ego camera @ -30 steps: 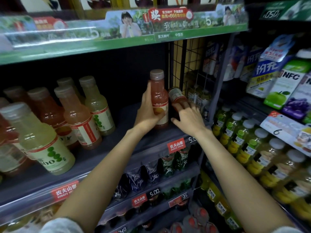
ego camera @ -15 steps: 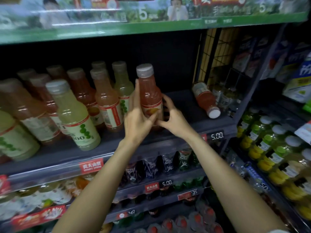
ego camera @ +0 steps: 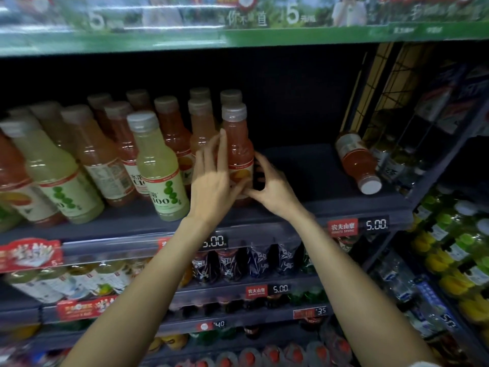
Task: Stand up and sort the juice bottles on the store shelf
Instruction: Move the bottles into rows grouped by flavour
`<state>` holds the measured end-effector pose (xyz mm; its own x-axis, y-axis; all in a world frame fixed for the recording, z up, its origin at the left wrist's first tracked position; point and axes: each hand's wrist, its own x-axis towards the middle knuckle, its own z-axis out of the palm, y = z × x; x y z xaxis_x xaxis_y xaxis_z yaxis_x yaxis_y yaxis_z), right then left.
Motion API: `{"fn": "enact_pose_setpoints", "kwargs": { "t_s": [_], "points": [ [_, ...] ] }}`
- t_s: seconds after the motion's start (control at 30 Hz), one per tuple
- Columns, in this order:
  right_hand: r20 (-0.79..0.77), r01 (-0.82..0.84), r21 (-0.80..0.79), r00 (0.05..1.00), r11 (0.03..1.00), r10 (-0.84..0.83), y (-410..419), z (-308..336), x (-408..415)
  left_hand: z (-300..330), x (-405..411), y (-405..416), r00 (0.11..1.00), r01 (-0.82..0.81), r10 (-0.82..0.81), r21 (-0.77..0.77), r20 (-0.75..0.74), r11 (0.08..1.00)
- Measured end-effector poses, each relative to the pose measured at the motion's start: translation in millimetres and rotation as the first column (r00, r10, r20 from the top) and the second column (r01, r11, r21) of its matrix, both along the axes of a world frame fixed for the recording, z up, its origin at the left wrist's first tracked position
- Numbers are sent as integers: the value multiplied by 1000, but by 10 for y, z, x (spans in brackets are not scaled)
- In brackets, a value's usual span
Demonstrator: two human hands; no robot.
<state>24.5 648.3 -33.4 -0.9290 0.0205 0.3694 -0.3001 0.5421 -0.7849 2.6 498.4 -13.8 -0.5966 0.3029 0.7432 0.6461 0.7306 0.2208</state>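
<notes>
A red-orange juice bottle [ego camera: 239, 147] with a grey cap stands upright on the dark shelf [ego camera: 312, 205], at the right end of a group of upright bottles. My left hand [ego camera: 211, 184] presses along its left side, fingers up and thumb at the label. From the right, my right hand [ego camera: 272, 188] curls around its lower part, touching it. Another red-orange bottle [ego camera: 357, 161] lies on its side at the shelf's right end, white cap toward the front. A pale green bottle [ego camera: 158, 168] stands in front, left of my hands.
Several orange and green bottles [ego camera: 87, 165] crowd the shelf's left half. A wire grid divider [ego camera: 381, 102] closes the right end. Price strips [ego camera: 357, 226] run along the shelf front, with drinks on lower shelves. Yellow-green bottles [ego camera: 455, 250] fill the rack to the right.
My right hand left the lying bottle and joined the left hand on the upright one. Both moved that bottle left, up against the group of standing bottles.
</notes>
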Motion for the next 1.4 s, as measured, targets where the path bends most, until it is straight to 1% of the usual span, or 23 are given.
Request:
{"fn": "enact_pose_setpoints", "kwargs": {
  "t_s": [0.1, 0.2, 0.27, 0.33, 0.37, 0.4, 0.43, 0.5, 0.53, 0.6, 0.67, 0.7, 0.77, 0.8, 0.9, 0.97, 1.0, 1.07, 1.13, 1.2, 1.27, 1.33, 1.4],
  "points": [
    [-85, 120, 148, 991, 982, -108, 127, -1, 35, -39, -50, 40, 999, 25, -25, -23, -22, 999],
    [-236, 290, 292, 945, 911, -225, 388, 38, 134, -101, -65, 96, 996, -38, 32, -61, -88, 997],
    [-344, 445, 379, 882, 811, -323, 595, 38, 216, -144, -54, 156, 985, -71, 67, -22, -157, 997],
    [-404, 586, 455, 807, 670, -432, 787, 8, 276, -176, -40, 221, 969, -18, 21, 15, -247, 1000],
    [-395, 628, 495, 778, 601, -488, 873, -3, 298, -186, -31, 260, 957, 45, -43, -1, -286, 999],
    [-355, 641, 542, 761, 543, -543, 945, -3, 317, -190, -20, 302, 944, 118, -124, -36, -304, 992],
    [-285, 628, 592, 749, 505, -598, 1011, -1, 339, -188, -4, 356, 932, 188, -203, -76, -301, 979],
    [-97, 555, 676, 719, 485, -688, 1125, 17, 378, -163, 19, 495, 910, 308, -336, -147, -244, 940],
    [-37, 528, 697, 702, 485, -712, 1159, 27, 387, -147, 22, 564, 901, 357, -389, -179, -194, 917],
    [6, 521, 700, 680, 489, -733, 1210, 38, 402, -118, 1, 715, 885, 429, -459, -244, -81, 870],
    [-9, 563, 653, 674, 506, -738, 1273, 48, 438, -109, -30, 885, 880, 463, -474, -272, 26, 844],
    [-42, 596, 611, 681, 520, -731, 1303, 48, 463, -113, -49, 961, 881, 470, -467, -268, 79, 841],
    [-150, 675, 494, 688, 549, -710, 1355, 77, 556, -122, -79, 1109, 873, 485, -454, -227, 175, 845],
    [-198, 702, 431, 686, 566, -700, 1376, 119, 609, -120, -85, 1173, 865, 492, -453, -182, 217, 852],
    [-209, 726, 247, 686, 641, -697, 1388, 328, 753, -93, -68, 1313, 813, 506, -486, 24, 321, 862],
    [-218, 690, 125, 720, 713, -659, 1367, 448, 825, -85, -56, 1352, 793, 501, -507, 110, 338, 858],
    [-230, 646, 86, 754, 759, -616, 1341, 499, 860, -79, -45, 1359, 799, 498, -507, 118, 322, 859],
    [-247, 548, 40, 815, 835, -523, 1255, 583, 908, -62, -13, 1341, 838, 489, -494, 83, 231, 868],
    [-256, 482, -4, 847, 876, -466, 1142, 683, 933, -54, 39, 1286, 871, 459, -466, 78, 158, 885],
    [-267, 424, -58, 866, 904, -423, 1020, 794, 920, -49, 129, 1180, 877, 427, -451, 163, 167, 890],
    [-246, 342, -89, 903, 936, -353, 919, 889, 861, -47, 236, 1046, 858, 410, -477, 305, 189, 859],
    [-197, 209, -87, 955, 974, -222, 812, 941, 784, -57, 321, 897, 848, 387, -497, 424, 184, 819],
    [-158, 56, -109, 985, 993, -73, 706, 937, 708, -80, 356, 739, 860, 353, -480, 477, 173, 805]
  ]
}}
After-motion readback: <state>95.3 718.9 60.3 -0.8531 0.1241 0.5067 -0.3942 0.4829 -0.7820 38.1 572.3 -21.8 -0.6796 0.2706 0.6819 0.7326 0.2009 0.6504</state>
